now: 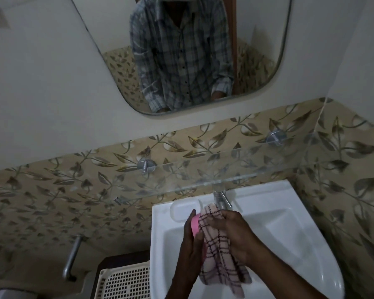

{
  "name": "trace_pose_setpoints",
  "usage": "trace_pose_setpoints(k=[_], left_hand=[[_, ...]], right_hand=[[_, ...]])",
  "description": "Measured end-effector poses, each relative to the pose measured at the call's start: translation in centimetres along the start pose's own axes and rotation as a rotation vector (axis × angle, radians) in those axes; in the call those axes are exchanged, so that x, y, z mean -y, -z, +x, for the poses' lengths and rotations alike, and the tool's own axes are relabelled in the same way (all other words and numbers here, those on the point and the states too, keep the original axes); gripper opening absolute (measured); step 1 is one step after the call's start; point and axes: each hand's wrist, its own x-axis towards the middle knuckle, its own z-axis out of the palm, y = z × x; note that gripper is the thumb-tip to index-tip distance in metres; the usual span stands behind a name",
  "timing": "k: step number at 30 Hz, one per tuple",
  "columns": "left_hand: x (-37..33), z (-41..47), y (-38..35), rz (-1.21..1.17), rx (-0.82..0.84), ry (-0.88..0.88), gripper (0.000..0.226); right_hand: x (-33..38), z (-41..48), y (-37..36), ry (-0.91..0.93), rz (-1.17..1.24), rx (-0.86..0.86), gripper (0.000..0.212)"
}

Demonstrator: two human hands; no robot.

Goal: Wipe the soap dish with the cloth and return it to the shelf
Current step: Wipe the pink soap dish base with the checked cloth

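Observation:
Over the white sink, my left hand (189, 238) holds a pink soap dish (195, 225), mostly hidden by the cloth. My right hand (231, 231) grips a pale pink checked cloth (218, 255) and presses it against the dish; the cloth hangs down into the basin. The glass shelf (203, 175) runs along the tiled wall above the sink, bare where I can see it.
A steel tap (221, 198) stands at the back of the sink (289, 234), with a white soap tray (185, 209) on the rim to its left. A cream perforated basket (125, 281) sits lower left, near a metal bar (72, 257). A mirror (181, 50) hangs above.

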Motion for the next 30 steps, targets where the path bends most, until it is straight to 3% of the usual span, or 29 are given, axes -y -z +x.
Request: trace_pose_setpoints(k=[3, 6, 7, 10, 12, 14, 17, 20, 23, 25, 28, 30], left_hand=[[0.0, -0.2, 0.6, 0.006, 0.06, 0.0, 0.074], [-0.2, 0.0, 1.2, 0.013, -0.111, 0.007, 0.035], [-0.5, 0.0, 1.2, 0.014, -0.175, 0.014, 0.023], [-1.0, 0.1, 1.1, 0.019, -0.247, 0.04, 0.013], [-1.3, 0.2, 0.6, 0.04, -0.235, 0.041, 0.017], [-1.8, 0.4, 0.0, 0.005, -0.223, 0.036, 0.013], [-2.1, 0.6, -0.6, -0.046, -0.241, 0.034, 0.01], [-1.9, 0.0, -0.8, -0.044, -0.25, 0.053, 0.013], [-2.2, -0.4, -0.5, -0.043, -0.291, 0.024, 0.03], [-2.7, -0.3, -0.3, -0.054, -0.284, 0.022, 0.03], [-3.8, 0.1, 0.1, -0.041, -0.196, 0.026, 0.012], [-4.0, 0.3, 0.4, 0.014, -0.124, 0.01, 0.015]], right_hand=[[1.1, -0.1, 1.1, -0.035, 0.113, 0.01, 0.013], [1.9, -0.8, 2.9, 0.126, 0.036, -0.085, 0.015], [2.3, -0.8, 3.5, 0.227, -0.074, -0.158, 0.016], [3.3, -0.5, 4.3, 0.469, -0.739, -0.366, 0.029], [2.5, -0.2, 3.5, 0.488, -1.034, -0.279, 0.04], [0.1, -0.7, 1.8, 0.582, -1.181, -0.07, 0.045], [-2.6, -1.3, 0.6, 0.838, -1.136, -0.02, 0.051], [-2.9, -0.5, 1.2, 0.696, -0.942, -0.124, 0.054], [-3.1, 0.2, 1.3, 0.375, -0.684, -0.152, 0.035], [-3.3, 0.1, 1.3, 0.261, -0.542, -0.152, 0.031], [-3.6, -0.4, 1.6, 0.329, -0.582, -0.172, 0.036], [-4.0, -0.7, 2.0, 0.444, -0.638, -0.154, 0.043]])
